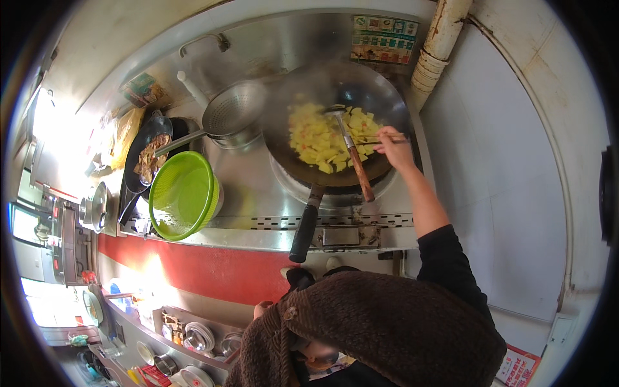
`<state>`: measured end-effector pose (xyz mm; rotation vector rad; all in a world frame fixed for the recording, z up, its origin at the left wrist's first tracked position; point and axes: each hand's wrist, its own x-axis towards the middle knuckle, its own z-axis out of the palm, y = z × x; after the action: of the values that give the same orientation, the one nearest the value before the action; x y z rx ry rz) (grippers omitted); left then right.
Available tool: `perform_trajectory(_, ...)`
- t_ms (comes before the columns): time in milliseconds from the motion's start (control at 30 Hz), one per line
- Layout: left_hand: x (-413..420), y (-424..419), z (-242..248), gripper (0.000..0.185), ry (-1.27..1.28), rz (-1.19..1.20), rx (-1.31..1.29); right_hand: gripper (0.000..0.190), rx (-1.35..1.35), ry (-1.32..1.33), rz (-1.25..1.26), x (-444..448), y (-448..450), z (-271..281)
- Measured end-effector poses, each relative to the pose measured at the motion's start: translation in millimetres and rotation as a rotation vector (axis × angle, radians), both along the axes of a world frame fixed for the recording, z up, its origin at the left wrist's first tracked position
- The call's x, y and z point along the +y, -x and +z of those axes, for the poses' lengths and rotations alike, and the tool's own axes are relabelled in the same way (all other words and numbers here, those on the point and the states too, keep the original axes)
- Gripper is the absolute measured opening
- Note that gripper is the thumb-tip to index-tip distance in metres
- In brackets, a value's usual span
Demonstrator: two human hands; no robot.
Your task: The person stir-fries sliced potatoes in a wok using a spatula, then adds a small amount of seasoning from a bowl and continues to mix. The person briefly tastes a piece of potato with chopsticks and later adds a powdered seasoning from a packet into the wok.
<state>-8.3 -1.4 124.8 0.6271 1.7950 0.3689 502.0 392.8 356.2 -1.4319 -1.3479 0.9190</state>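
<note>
My right hand (395,149) grips a pair of chopsticks (370,142) over the right side of a large dark wok (382,92). Their tips reach the sliced yellow food (312,133), probably potato, dotted with small orange-red bits. Steam blurs the wok's upper left. A wok ladle (355,162) with a wooden handle leans in the wok, its head in the food and its handle end over the near rim. The wok's black handle (304,234) points towards me. Only a small part of my left hand (262,308) shows beside my brown fleece coat; its fingers are mostly hidden.
Left of the wok, a perforated metal strainer (234,109) rests on a metal pot. A green plastic colander (184,193) tilts nearer the stove's front edge. Beyond it stands a smaller pan (140,128) with brown food. A pipe (433,63) rises behind the wok; a wall (488,184) borders the right.
</note>
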Motion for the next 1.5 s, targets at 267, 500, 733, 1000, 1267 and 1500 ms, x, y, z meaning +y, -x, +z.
perform_trajectory(267, 12.9, 16.4, -26.6, 0.033, -0.139, -0.109, -0.054, 0.019, -0.039, -0.065, -0.155, 15.5, 14.6, -12.5)
perform_trajectory(500, 1.0, 0.3, -1.8, 0.036, -0.096, 0.004, -0.097, 0.022, 0.134, -0.100, -0.187, 5.8, -11.5, 12.6)
perform_trajectory(733, -3.0, 2.5, -5.0, 0.036, -0.037, -0.013, 0.024, 0.022, -0.131, 0.050, -0.085, -7.3, -17.3, 30.1)
perform_trajectory(1000, -5.8, 28.5, -55.9, 0.030, -0.179, -0.209, 0.032, 0.024, -0.091, -0.046, -0.151, -3.8, -15.2, 31.7)
perform_trajectory(1267, -14.3, 6.2, -12.2, 0.039, 0.015, -0.083, 0.093, 0.025, -0.021, -0.104, -0.277, -8.3, -32.4, 34.0)
perform_trajectory(1500, -0.9, 11.2, -15.5, 0.039, -0.136, -0.277, 0.138, 0.021, 0.128, -0.085, -0.338, 15.9, -23.0, -10.1)
